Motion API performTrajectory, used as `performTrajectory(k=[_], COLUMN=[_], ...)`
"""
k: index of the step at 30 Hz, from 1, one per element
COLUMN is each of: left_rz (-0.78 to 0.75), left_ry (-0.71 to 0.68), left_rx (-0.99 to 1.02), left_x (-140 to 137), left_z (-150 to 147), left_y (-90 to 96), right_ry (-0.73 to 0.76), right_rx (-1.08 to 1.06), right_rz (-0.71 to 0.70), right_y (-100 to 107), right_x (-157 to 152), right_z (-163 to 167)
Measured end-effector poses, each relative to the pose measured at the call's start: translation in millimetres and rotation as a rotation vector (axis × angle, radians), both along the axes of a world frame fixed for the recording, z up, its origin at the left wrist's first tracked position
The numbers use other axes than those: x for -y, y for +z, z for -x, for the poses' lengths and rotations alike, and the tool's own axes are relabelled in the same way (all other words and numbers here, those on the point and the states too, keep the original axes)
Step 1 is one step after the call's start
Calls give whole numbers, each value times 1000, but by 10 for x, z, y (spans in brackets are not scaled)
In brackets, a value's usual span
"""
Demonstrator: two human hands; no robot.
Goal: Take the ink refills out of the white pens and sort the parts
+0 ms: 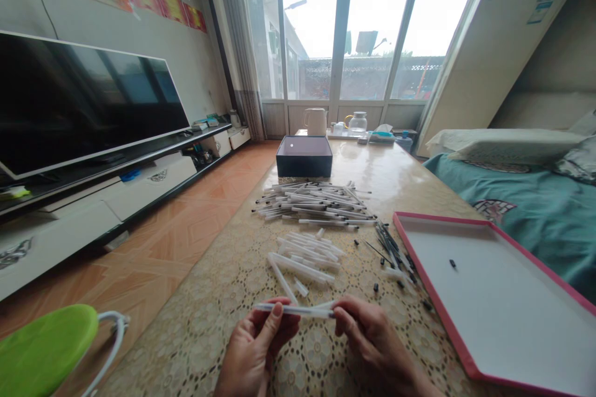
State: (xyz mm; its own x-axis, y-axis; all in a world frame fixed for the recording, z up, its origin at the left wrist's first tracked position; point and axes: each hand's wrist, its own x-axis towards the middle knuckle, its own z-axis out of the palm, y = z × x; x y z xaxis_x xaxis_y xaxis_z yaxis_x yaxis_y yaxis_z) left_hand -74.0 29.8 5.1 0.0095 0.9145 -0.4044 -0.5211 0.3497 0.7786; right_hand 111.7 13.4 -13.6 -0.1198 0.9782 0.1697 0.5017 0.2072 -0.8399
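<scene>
A white pen (307,311) lies level between my hands, low in the view. My left hand (258,341) is closed around its left part, thumb on top. The fingertips of my right hand (372,335) pinch its dark right end. Just beyond my hands is a small heap of clear, empty pen barrels (307,257). A larger pile of white pens with dark ends (311,201) lies farther back. To the right, thin dark refills (393,248) are bunched together, with small black pieces (375,287) scattered near them.
A pink-rimmed white tray (516,304) on the right holds one small black piece (452,263). Behind the pens stands a dark box (304,157). A beige jug (315,121) and a glass pot (357,122) are at the table's far end. A green stool (46,347) is left.
</scene>
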Motion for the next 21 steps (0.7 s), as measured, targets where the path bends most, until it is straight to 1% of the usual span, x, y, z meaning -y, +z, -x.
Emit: performTrajectory(k=[3,8,13,18,21], left_rz=[-10,-15,-20,-23,-20], left_ry=[-4,-22,-19,-3,-11], left_rx=[-8,-21,-21,-18,-23], left_x=[0,5,-3,-12,-7], left_z=[2,6,1,-9,-9], left_y=[2,7,8,-6,-5], right_ry=[30,7,4,0,22], right_rx=[31,-3,69,34,44], right_rz=[-34,23,-60,-11,-33], right_y=[-50,-54,-66,-63,-37], right_x=[-4,12,14,24,29], right_z=[-3,5,1,0,1])
